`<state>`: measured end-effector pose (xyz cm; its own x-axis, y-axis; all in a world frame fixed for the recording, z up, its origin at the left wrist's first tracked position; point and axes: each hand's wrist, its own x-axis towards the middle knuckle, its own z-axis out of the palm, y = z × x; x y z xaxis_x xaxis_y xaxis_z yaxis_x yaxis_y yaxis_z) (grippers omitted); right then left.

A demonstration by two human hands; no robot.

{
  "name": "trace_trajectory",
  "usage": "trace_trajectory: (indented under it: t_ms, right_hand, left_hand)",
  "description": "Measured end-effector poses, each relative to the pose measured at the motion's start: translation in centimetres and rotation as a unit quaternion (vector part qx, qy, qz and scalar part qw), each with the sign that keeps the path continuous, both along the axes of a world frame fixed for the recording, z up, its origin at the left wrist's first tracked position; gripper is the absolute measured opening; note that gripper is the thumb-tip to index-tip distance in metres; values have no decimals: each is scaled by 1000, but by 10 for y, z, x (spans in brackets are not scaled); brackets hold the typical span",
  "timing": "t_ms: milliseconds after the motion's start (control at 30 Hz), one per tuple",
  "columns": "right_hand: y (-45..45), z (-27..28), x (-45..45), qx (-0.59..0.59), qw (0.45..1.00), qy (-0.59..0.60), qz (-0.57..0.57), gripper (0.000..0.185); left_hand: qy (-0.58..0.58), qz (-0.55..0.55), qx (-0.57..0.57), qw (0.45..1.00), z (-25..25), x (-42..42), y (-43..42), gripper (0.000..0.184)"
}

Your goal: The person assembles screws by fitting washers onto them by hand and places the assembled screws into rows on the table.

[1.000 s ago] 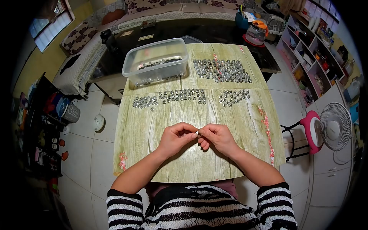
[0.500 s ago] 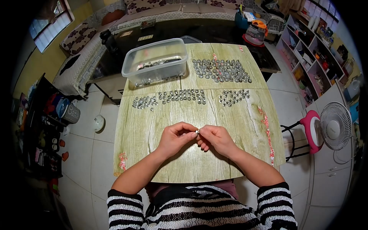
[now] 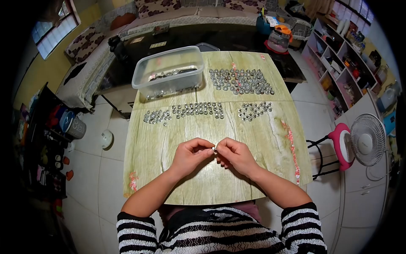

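Near the middle of the wood-patterned table (image 3: 148, 148), my left hand (image 3: 191, 155) and my right hand (image 3: 235, 155) meet at the fingertips. Both pinch one small shiny metal piece (image 3: 214, 149); its exact shape is too small to tell. Beyond my hands are groups of small metal pieces: loose ones (image 3: 156, 117) at the left, upright rows (image 3: 197, 109) beside them, a smaller group (image 3: 254, 111) to the right, and a large block (image 3: 242, 81) farther back.
A clear plastic box (image 3: 167, 86) with metal parts in it stands at the table's back left. Behind lies a dark table (image 3: 228, 37) with a jar (image 3: 278, 41). A white fan (image 3: 367, 142) and pink chair (image 3: 342, 146) are at the right.
The view has shifted slightly, so the table and its objects sit a little lower and more to the left. My hands still hold the small piece, with slight finger movement.
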<state>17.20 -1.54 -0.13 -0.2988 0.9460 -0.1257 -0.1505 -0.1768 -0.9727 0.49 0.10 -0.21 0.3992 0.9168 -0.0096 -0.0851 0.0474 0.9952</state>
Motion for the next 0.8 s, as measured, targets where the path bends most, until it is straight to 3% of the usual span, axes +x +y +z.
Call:
trace_trajectory:
  t_ms: [167, 267, 367, 600, 700, 800]
  right_hand:
    - [0, 3, 3, -30, 999, -25, 32, 20]
    - [0, 1, 0, 44, 999, -24, -11, 19]
    - [0, 4, 2, 2, 999, -53, 12, 19]
    - [1, 1, 1, 49, 997, -60, 11, 19]
    - [1, -1, 1, 4, 999, -50, 19, 18]
    - [2, -1, 1, 107, 991, -72, -21, 18]
  left_hand:
    - [-23, -6, -16, 1000, 0, 0, -1, 14]
    - [2, 6, 4, 1000, -1, 0, 0, 14]
    - [2, 6, -7, 1000, 0, 0, -1, 14]
    - [-30, 0, -23, 999, 1, 1, -2, 14]
    - [-42, 1, -32, 999, 2, 1, -2, 14]
    - [-45, 4, -29, 999, 1, 0, 0, 13]
